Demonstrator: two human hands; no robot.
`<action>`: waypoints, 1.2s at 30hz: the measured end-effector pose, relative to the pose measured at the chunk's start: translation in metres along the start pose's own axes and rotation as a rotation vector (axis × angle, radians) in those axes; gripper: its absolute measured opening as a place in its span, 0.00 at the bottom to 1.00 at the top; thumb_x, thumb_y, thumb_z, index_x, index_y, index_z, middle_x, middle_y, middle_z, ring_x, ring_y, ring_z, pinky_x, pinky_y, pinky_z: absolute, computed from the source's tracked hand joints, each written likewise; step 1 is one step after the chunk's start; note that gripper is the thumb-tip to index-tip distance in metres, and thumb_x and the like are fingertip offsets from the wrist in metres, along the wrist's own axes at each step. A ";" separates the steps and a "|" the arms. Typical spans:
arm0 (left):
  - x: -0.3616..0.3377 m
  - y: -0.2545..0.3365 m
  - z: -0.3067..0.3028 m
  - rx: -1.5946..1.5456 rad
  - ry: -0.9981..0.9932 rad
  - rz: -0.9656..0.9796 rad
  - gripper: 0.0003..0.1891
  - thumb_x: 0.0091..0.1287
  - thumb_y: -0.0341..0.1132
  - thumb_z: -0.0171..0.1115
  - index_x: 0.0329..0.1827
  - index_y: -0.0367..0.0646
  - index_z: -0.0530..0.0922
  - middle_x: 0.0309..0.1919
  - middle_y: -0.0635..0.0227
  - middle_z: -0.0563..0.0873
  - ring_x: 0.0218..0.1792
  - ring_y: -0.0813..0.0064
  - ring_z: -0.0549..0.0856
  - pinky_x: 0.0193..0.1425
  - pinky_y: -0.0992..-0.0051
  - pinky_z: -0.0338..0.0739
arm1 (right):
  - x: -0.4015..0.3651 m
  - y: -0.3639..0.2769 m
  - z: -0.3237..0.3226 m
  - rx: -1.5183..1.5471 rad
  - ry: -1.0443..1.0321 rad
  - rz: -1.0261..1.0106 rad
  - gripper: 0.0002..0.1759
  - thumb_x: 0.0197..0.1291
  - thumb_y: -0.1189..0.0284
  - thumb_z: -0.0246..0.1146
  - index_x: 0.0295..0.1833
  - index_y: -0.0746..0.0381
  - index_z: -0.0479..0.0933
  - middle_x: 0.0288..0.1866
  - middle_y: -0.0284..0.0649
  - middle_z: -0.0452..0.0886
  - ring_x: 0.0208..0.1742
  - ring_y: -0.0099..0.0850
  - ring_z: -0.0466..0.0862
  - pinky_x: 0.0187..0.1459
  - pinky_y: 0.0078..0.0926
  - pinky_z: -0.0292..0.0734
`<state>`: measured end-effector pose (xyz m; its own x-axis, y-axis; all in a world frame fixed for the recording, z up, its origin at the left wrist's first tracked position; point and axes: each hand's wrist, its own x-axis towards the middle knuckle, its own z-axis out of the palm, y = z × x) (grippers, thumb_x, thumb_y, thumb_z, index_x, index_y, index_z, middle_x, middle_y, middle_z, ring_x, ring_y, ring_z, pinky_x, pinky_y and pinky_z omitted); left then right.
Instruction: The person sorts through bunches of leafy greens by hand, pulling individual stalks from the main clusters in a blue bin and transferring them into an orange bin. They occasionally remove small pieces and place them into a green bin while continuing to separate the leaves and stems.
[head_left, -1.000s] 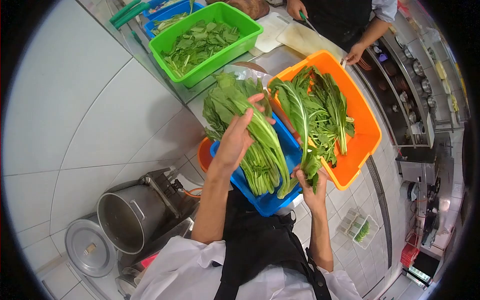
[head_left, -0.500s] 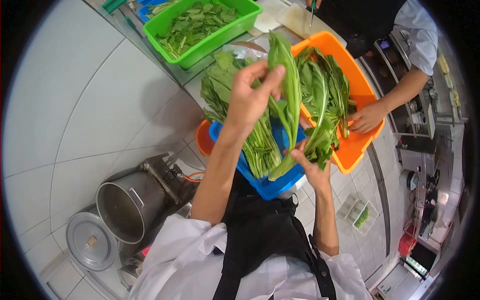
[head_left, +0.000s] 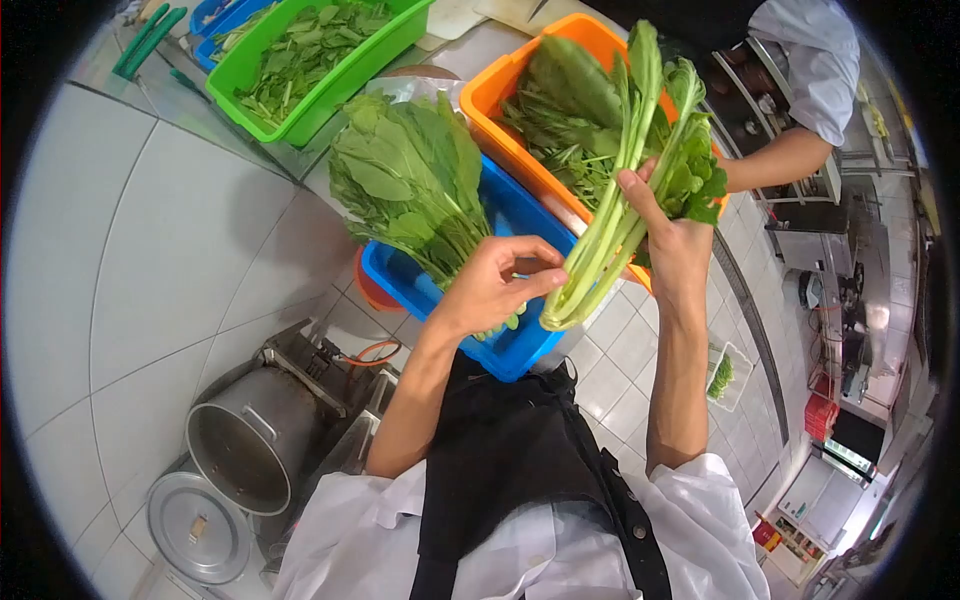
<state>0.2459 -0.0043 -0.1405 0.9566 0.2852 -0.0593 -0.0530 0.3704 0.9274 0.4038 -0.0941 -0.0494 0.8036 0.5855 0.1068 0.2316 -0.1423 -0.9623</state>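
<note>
My right hand (head_left: 680, 250) is wrapped round a bunch of leafy greens (head_left: 610, 215), its pale stem base pointing down toward me. At that base, my left hand (head_left: 505, 285) has thumb and fingertips pinched at the stems. More greens (head_left: 410, 180) lie in the blue basin (head_left: 400, 275) below, their leaves spilling over its far rim. The orange basin (head_left: 500, 85), just beyond, holds further leaves, partly hidden behind the bunch.
A green basin (head_left: 300, 125) of cut leaves stands at the upper left, near green-handled tools (head_left: 150, 40). A co-worker's arm (head_left: 785, 160) reaches in at the right. A large pot (head_left: 245, 440) and a round lid (head_left: 198, 527) are at the lower left.
My right hand has risen with the bunch, which now shows its stems toward me. My left hand has come down from the leaves to the stem base. The view has shifted, moving the basins left.
</note>
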 end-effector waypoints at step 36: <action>-0.095 -0.010 -0.077 0.157 0.594 -0.026 0.19 0.71 0.31 0.57 0.64 0.38 0.69 0.47 0.62 0.83 0.43 0.73 0.84 0.48 0.73 0.79 | 0.072 0.076 -0.033 -1.332 -0.739 -0.159 0.44 0.44 0.76 0.69 0.70 0.54 0.62 0.37 0.51 0.84 0.42 0.51 0.83 0.41 0.48 0.78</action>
<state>0.1336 0.0330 -0.1726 0.6317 0.7381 -0.2368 0.0545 0.2624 0.9634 0.4972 -0.0894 -0.1066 0.3733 0.8597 -0.3486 0.9182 -0.3961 0.0063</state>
